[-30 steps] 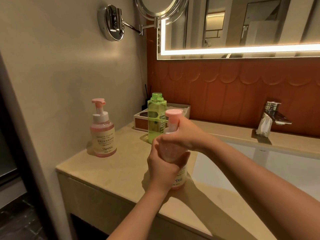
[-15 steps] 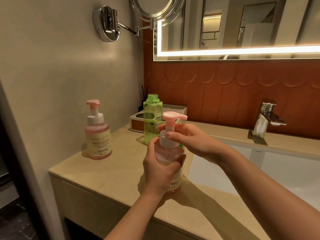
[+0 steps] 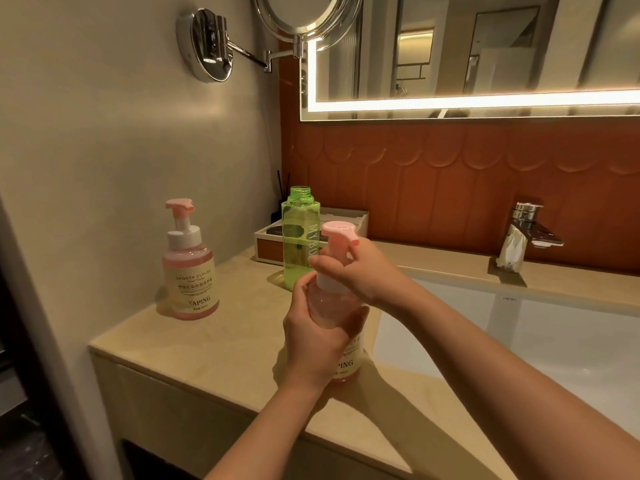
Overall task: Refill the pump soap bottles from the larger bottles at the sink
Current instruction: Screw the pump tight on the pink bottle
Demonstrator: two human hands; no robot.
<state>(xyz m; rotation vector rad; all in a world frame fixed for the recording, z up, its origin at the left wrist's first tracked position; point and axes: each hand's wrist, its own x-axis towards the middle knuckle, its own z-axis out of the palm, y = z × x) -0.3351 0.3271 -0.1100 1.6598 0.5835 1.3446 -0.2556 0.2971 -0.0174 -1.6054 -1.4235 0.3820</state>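
Observation:
A pink pump soap bottle (image 3: 348, 358) stands on the beige counter (image 3: 225, 341) near the sink's left edge. My left hand (image 3: 317, 336) wraps around its body. My right hand (image 3: 360, 271) grips the white collar under the pink pump head (image 3: 339, 232). Behind it stands a tall green bottle (image 3: 298, 244) with its cap off and its neck open. A second pink pump bottle (image 3: 189, 268) stands apart at the left, near the wall.
A white sink basin (image 3: 519, 334) lies to the right, with a chrome tap (image 3: 523, 233) behind it. A small tray box (image 3: 273, 242) sits at the back by the orange tiles. A swing-arm mirror (image 3: 304, 15) hangs above. The counter's front edge is close.
My right hand has slid from over the pump head down to the collar, so the pink head now shows. The view has shifted slightly; the bottles stay in place.

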